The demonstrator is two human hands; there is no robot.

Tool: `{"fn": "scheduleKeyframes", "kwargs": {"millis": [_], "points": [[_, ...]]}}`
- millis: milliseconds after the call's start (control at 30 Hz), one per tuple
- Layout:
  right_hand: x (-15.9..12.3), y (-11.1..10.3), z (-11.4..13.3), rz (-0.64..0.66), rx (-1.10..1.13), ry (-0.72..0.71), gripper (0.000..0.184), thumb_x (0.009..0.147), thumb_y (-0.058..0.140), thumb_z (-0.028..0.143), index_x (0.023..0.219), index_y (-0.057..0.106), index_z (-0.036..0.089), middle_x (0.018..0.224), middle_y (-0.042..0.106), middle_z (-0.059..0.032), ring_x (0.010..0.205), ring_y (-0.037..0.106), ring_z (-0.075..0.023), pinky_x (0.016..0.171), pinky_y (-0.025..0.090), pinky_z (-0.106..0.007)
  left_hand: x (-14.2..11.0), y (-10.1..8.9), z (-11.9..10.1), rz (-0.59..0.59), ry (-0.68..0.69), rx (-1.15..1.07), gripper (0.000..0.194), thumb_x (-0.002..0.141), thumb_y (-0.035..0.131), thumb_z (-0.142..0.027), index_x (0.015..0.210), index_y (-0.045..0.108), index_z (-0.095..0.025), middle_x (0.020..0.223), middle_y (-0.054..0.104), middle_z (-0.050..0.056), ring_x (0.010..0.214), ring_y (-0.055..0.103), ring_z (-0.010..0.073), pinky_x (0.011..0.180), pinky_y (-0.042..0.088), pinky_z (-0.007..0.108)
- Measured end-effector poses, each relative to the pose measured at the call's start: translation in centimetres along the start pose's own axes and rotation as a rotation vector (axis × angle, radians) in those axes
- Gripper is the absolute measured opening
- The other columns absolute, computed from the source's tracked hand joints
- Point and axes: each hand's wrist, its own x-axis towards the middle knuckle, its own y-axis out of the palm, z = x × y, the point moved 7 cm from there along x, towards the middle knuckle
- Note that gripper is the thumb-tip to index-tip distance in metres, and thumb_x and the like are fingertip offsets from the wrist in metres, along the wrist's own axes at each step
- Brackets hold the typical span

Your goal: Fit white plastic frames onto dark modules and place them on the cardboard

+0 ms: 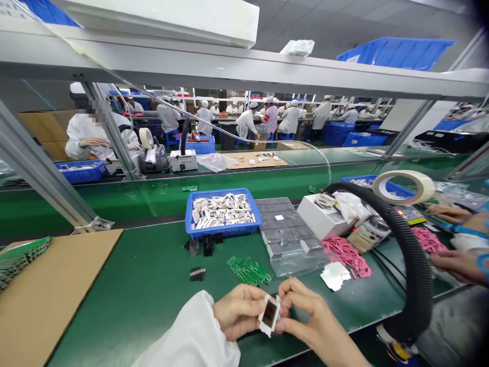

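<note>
My left hand and my right hand meet low in the middle of the view. Both pinch a small white frame with a dark square centre, tilted between the fingertips. Just beyond my hands lies a fan of small green circuit boards on the green mat. Further back stands a blue tray full of white frames. A few small black parts lie in front of the tray, and another black part lies nearer to me.
Grey trays of parts partly in a clear bag sit right of the blue tray. Pink pieces, a white box, a tape roll and a black corrugated hose crowd the right. A co-worker's hands reach in there. Cardboard lies left.
</note>
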Motion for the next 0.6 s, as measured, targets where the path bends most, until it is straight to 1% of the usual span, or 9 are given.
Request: {"fn": "scheduleKeyframes", "kwargs": {"millis": [67, 133, 233, 333, 433, 467, 500, 533, 600], "points": [[-0.1, 0.1, -0.1, 0.009, 0.031, 0.008, 0.022, 0.079, 0.069, 0.025, 0.061, 0.057, 0.02, 0.082, 0.053, 0.0012, 0.079, 0.056, -0.0151, 0.073, 0.044, -0.024, 0.0, -0.1, 0.3, 0.0, -0.027, -0.001, 0.042, 0.065, 0.074, -0.036, 0.09, 0.071, -0.002, 0.083, 0.071, 0.017, 0.073, 0.067, 0.0197, 0.074, 0.05, 0.029], [-0.2, 0.1, -0.3, -0.011, 0.048, 0.001, 0.02, 0.082, 0.065, 0.026, 0.064, 0.058, 0.021, 0.082, 0.054, 0.0005, 0.078, 0.057, -0.0154, 0.071, 0.045, -0.024, 0.0, -0.3, 0.4, -0.011, -0.046, 0.005, 0.044, 0.064, 0.075, -0.036, 0.091, 0.071, -0.002, 0.08, 0.071, 0.016, 0.073, 0.068, 0.0211, 0.076, 0.051, 0.032], [-0.7, 0.1, -0.7, -0.094, 0.027, -0.05, 0.014, 0.087, 0.058, 0.027, 0.074, 0.059, 0.022, 0.093, 0.059, -0.0031, 0.087, 0.059, -0.0183, 0.076, 0.047, -0.027, 0.0, -0.4, 0.1, -0.016, -0.025, -0.003, 0.043, 0.066, 0.073, -0.035, 0.094, 0.07, -0.002, 0.081, 0.072, 0.017, 0.076, 0.068, 0.0226, 0.08, 0.05, 0.035], [-1.4, -0.7, -1.9, -0.301, -0.004, -0.076, 0.014, 0.089, 0.053, 0.028, 0.078, 0.059, 0.022, 0.102, 0.061, -0.0064, 0.098, 0.059, -0.0212, 0.083, 0.047, -0.03, -0.1, -0.4, -0.3, -0.011, -0.008, 0.004, 0.039, 0.07, 0.069, -0.032, 0.096, 0.069, -0.003, 0.091, 0.071, 0.02, 0.083, 0.068, 0.0242, 0.083, 0.049, 0.036], [-2.9, -1.7, -4.1, -0.584, 0.022, 0.003, 0.01, 0.09, 0.052, 0.029, 0.084, 0.056, 0.021, 0.102, 0.064, -0.0088, 0.096, 0.062, -0.0222, 0.083, 0.05, -0.032, -0.3, -0.6, -1.0, -0.031, 0.015, 0.031, 0.038, 0.074, 0.066, -0.031, 0.098, 0.068, -0.001, 0.102, 0.068, 0.024, 0.087, 0.067, 0.0252, 0.085, 0.048, 0.037], [-3.4, -1.8, -4.7, -0.65, 0.007, 0.013, 0.008, 0.09, 0.052, 0.028, 0.086, 0.056, 0.021, 0.103, 0.065, -0.0094, 0.096, 0.062, -0.0228, 0.083, 0.051, -0.034, -0.4, -0.7, -1.4, -0.048, 0.038, 0.028, 0.038, 0.074, 0.065, -0.031, 0.098, 0.068, -0.001, 0.103, 0.068, 0.024, 0.088, 0.067, 0.0255, 0.086, 0.048, 0.037], [-3.9, -1.6, -5.0, -0.679, -0.032, 0.0, 0.006, 0.089, 0.053, 0.027, 0.088, 0.056, 0.021, 0.103, 0.065, -0.0095, 0.097, 0.062, -0.0236, 0.084, 0.051, -0.036, -0.5, -0.9, -1.8, -0.073, 0.067, 0.015, 0.037, 0.074, 0.065, -0.031, 0.097, 0.068, -0.002, 0.103, 0.068, 0.024, 0.088, 0.067, 0.0257, 0.087, 0.048, 0.038], [-4.2, -1.2, -5.1, -0.665, -0.092, -0.046, 0.004, 0.089, 0.054, 0.024, 0.089, 0.057, 0.022, 0.102, 0.066, -0.0087, 0.098, 0.062, -0.0243, 0.086, 0.051, -0.039, -0.6, -1.1, -2.1, -0.101, 0.093, 0.0, 0.036, 0.074, 0.065, -0.031, 0.097, 0.068, -0.002, 0.103, 0.069, 0.023, 0.088, 0.067, 0.0257, 0.088, 0.047, 0.038], [-4.3, 0.1, -4.8, -0.537, -0.225, -0.177, 0.007, 0.086, 0.057, 0.019, 0.089, 0.062, 0.023, 0.099, 0.069, -0.0057, 0.099, 0.063, -0.0248, 0.092, 0.049, -0.043, -0.7, -1.4, -2.7, -0.154, 0.132, -0.025, 0.034, 0.076, 0.064, -0.031, 0.097, 0.069, -0.004, 0.104, 0.069, 0.021, 0.091, 0.066, 0.0261, 0.091, 0.045, 0.039]]}}
